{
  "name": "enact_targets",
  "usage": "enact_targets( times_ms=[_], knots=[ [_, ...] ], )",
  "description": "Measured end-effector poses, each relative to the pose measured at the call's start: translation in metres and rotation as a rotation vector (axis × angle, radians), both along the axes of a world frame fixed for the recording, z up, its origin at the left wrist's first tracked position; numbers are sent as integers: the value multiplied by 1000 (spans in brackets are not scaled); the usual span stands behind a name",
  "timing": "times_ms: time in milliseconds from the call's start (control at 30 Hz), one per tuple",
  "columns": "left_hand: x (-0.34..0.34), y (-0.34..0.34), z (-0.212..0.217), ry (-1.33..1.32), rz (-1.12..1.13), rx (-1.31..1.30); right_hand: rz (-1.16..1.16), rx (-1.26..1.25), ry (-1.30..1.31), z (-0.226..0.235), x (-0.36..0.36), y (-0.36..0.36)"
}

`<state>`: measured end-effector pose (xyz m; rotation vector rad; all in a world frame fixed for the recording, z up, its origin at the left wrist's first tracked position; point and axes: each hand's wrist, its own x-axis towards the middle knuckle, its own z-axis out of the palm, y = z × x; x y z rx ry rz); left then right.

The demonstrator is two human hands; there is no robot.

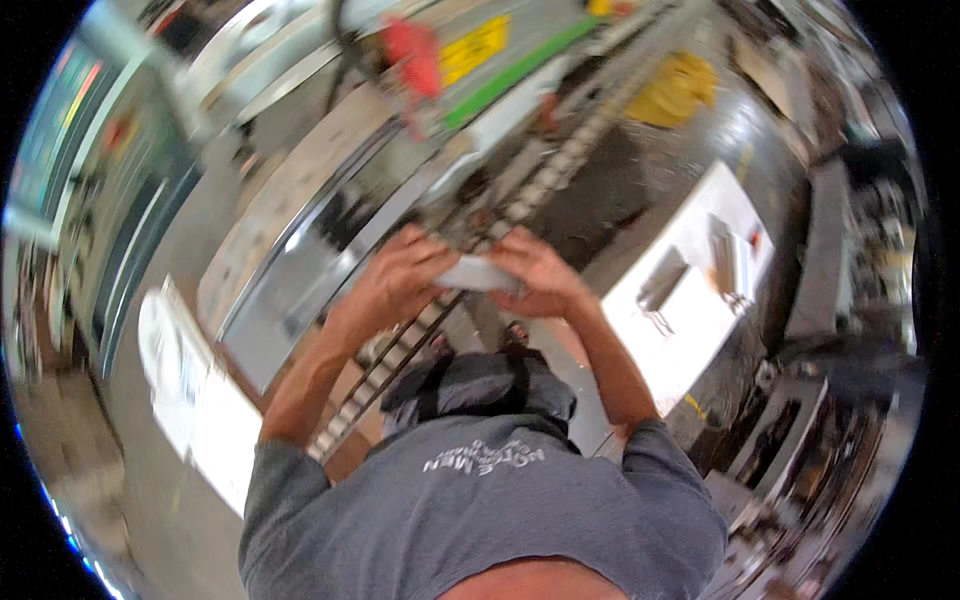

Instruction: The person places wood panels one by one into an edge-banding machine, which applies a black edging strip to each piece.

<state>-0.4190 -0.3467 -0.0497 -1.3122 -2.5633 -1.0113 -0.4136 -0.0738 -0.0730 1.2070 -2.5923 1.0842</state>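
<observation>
Between both hands, out in front of my body, is a small whitish flat piece (478,274), its kind too blurred to make out. My left hand (408,268) closes on its left end, fingers curled over the far side. The right end is gripped by my right hand (535,275), bent fingers toward the middle. Beneath the hands a chain-like conveyor track (560,165) runs slantwise from lower left to upper right.
On the right a white board (690,300) carries several small metal parts. A grey metal machine bed (290,310) lies to the left, with a white panel (205,400) beyond it. Farther off are a red part (412,55), a green strip (520,72) and a yellow item (675,90) on the floor.
</observation>
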Motion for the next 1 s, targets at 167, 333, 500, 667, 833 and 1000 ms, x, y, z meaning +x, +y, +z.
enact_targets(
  times_ms=[167,333,500,667,833,1000],
  knots=[
    [6,-60,-9,201,510,92,-188,-241,151,-6,-43,-95],
    [-34,-100,-49,310,811,119,-213,-661,-610,-51,-51,-182],
    [-55,-106,-73,338,915,137,-196,-839,-972,-62,-60,-235],
    [-57,-106,-67,322,934,-13,-212,-672,-917,-58,-76,-241],
    [-43,-118,-67,264,978,61,-234,-637,-861,-61,-83,-243],
    [-36,-129,-78,313,1031,32,-181,-608,-838,-65,-82,-247]
  ],
)
